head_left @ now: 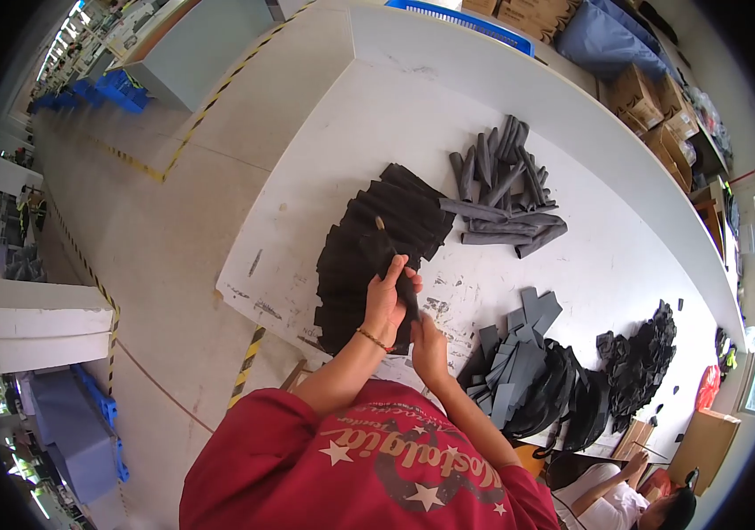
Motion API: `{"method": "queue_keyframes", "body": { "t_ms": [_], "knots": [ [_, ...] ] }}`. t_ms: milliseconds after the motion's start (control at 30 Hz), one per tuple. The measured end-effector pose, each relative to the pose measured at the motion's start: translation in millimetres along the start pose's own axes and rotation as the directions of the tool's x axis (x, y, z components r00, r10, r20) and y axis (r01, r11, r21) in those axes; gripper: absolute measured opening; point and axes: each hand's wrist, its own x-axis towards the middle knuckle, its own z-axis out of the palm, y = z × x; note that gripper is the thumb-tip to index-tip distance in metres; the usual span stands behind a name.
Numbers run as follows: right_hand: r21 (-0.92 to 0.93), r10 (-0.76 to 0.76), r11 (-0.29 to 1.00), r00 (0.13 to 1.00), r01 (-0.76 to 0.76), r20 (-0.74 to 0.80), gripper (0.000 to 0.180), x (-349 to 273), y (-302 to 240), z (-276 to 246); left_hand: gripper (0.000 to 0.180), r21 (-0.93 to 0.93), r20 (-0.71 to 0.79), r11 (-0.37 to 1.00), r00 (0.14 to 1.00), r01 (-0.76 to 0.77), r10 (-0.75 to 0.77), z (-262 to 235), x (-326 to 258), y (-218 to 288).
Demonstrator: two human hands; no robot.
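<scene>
- Left hand [384,296]: grip clenched around a black flat piece [392,256], fingers wrapped over its upper part; gold bracelet [374,339] on the wrist.
- Right hand [428,346]: at 5 o'clock of the left hand, just beside it; grip pinched on the lower end of the same black flat piece.
- Black flat piece: held upright between both hands, above the white surface [625,256], over the near edge of the fanned stack; a thin dark stick [383,226] juts from its top toward 12 o'clock.
- Fanned stack of black pieces [368,238]: lies on the surface directly behind the hands, running from 7 o'clock to 1 o'clock.
- Pile of grey rolled strips [503,190]: at 1 o'clock of the hands, touching the stack's far end.
- Grey flat cut pieces [510,353]: at 3 o'clock of the right hand, near it, leaning on black curved parts [572,397].
- Heap of small black bits [642,358]: further out at 3 o'clock.
- Second person [625,499]: seated at 5 o'clock, well apart.
</scene>
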Motion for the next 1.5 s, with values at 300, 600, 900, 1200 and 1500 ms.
{"method": "queue_keyframes", "body": {
  "t_ms": [300,600,900,1200,1500],
  "knots": [
    [0.08,0.151,0.98,0.941,-0.183,0.304,0.021,-67,15,-54,0.023,0.215,0.022,0.969,0.993,-0.121,0.119,11,16,27],
    [0.238,0.214,0.932,0.946,-0.272,0.245,0.022,-55,-8,-74,0.045,0.138,0.117,0.988,0.992,-0.067,0.051,36,-11,-1],
    [0.036,0.159,0.98,0.876,-0.197,0.456,0.022,-125,19,-115,0.033,0.004,0.135,0.931,0.922,-0.366,0.362,25,69,109],
    [0.126,-0.298,0.94,0.943,0.317,-0.151,0.024,23,-43,-71,0.032,-0.023,-0.059,0.973,0.972,0.228,-0.229,35,13,-42],
    [0.211,-0.106,0.969,0.985,0.132,-0.134,0.016,32,-32,-113,0.028,0.678,0.674,0.706,0.554,-0.203,-0.488,27,-41,-41]
  ]
}}
